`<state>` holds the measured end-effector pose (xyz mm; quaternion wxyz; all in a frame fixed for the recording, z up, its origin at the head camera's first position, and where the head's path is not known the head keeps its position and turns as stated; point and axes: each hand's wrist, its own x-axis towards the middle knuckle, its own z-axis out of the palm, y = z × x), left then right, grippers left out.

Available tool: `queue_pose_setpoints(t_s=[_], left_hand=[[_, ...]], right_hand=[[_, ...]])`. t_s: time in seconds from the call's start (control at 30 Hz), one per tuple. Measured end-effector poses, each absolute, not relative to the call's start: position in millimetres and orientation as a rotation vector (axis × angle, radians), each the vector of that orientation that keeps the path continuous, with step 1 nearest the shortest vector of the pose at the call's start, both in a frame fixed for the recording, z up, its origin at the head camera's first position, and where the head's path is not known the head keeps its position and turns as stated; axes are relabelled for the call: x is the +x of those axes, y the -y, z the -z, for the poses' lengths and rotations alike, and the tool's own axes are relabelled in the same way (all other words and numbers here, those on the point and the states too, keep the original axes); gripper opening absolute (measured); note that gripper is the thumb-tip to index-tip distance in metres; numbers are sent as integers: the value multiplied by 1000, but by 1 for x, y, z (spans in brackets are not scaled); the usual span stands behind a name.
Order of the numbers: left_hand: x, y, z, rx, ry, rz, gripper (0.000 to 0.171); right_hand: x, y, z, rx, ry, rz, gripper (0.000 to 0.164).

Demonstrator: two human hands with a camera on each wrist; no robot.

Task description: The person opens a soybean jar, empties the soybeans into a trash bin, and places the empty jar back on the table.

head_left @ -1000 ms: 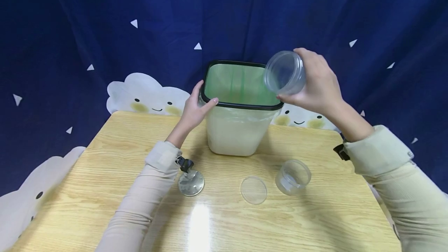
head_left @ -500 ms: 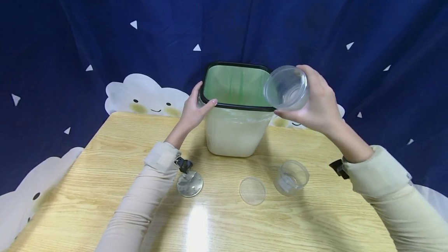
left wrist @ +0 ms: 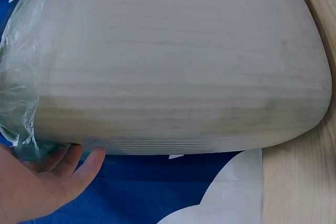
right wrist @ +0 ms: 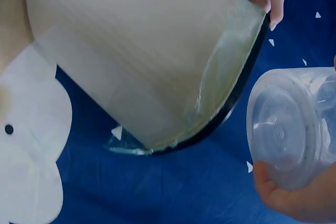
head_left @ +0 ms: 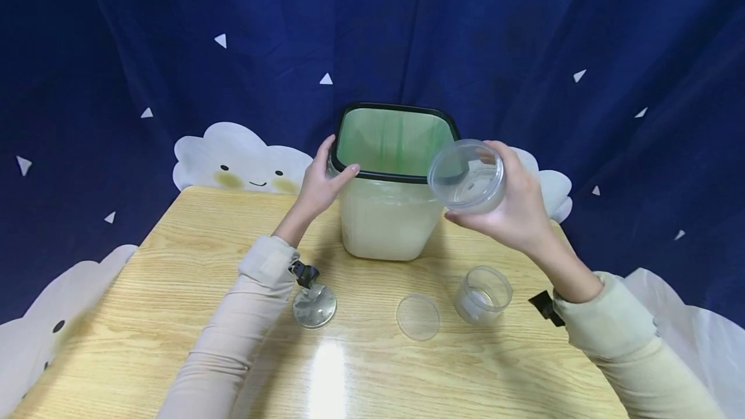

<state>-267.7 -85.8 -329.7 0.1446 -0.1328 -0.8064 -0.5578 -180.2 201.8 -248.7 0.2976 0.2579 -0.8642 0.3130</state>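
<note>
A pale trash bin [head_left: 387, 222] with a black rim and a green bag liner [head_left: 396, 141] stands at the back of the table. My left hand [head_left: 319, 183] grips the left side of its rim, thumb towards the front corner. The left wrist view shows those fingers [left wrist: 65, 169] by the liner's folded edge. My right hand [head_left: 518, 205] holds a clear round plastic tub [head_left: 468, 180] beside the bin's front right corner. The tub is tilted, its mouth towards the head camera, and its base [right wrist: 278, 129] shows in the right wrist view.
On the wooden table [head_left: 192, 264] lie a shiny round metal lid [head_left: 314, 308] near the left wrist and a clear disc [head_left: 418, 317] in the middle. A second clear tub [head_left: 484, 295] stands right of the disc. A dark blue curtain [head_left: 262, 31] hangs behind.
My right hand has brought the tub down from the bin's right rim to in front of its corner, turning it more upright. My left hand keeps its grip on the rim.
</note>
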Motion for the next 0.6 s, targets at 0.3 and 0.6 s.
queue_pose_setpoints(t_s=[0.3,0.6], left_hand=[[-266,85,329,-379,2328,1600,77],[-267,85,329,-371,2320,1593,75]], right_hand=[[-172,-198,275,687,2292,-981,98],[-167,-191,302,655,2347,-1044,98]])
